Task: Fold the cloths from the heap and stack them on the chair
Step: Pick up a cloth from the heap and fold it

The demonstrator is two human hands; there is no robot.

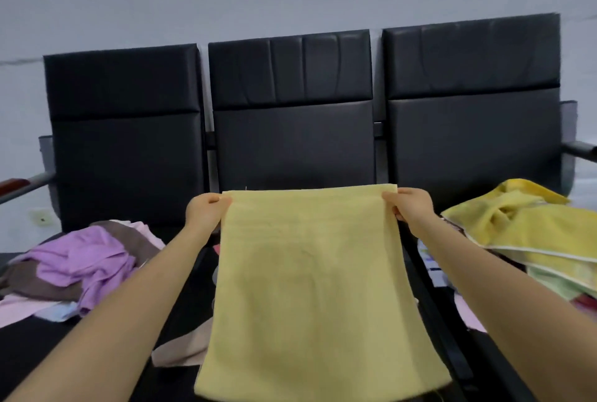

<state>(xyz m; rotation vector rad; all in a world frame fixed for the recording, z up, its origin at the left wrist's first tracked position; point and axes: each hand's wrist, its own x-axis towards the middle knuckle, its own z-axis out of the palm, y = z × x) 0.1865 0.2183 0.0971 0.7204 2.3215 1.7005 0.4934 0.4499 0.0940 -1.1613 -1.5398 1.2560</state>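
A pale yellow cloth (313, 288) hangs spread out in front of the middle black chair (292, 143). My left hand (206, 211) pinches its top left corner and my right hand (410, 204) pinches its top right corner, both at the same height. The cloth's lower edge drops toward me and hides most of the middle seat. A tan cloth (184, 350) pokes out from under it at the lower left.
A heap of purple, brown and pink cloths (84, 266) lies on the left chair's seat. Yellow and green cloths (529, 230) pile up on the right chair. Metal armrests stick out at the far left (26, 186) and far right (581, 149).
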